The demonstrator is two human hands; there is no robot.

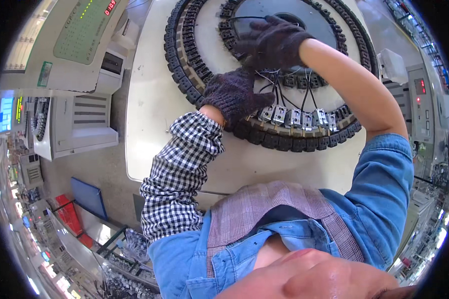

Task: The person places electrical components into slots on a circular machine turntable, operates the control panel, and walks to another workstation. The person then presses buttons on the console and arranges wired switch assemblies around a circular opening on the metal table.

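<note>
My left hand [234, 95], in a dark knitted glove, reaches over the near left part of a ring of black segmented blocks [284, 143]. Its thumb sticks out to the right; the other fingers are largely hidden. My right hand [274, 46], gloved alike, is above and beyond it, over the inner ring of black blocks [226, 32], its fingers apart and slightly blurred. A thin black cable [244, 18] lies close to these fingers. Several small silver metal clamp-like parts [293, 118] stand in a row on the near side of the outer ring, black wires [309, 92] running from them toward the centre.
Both rings lie on a pale table [152, 124] around a grey round plate [249, 10]. A control box [80, 37] with a lit display stands at the left. A clear plastic container [392, 66] and another control unit [422, 99] are at the right. A blue panel [89, 198] is lower left.
</note>
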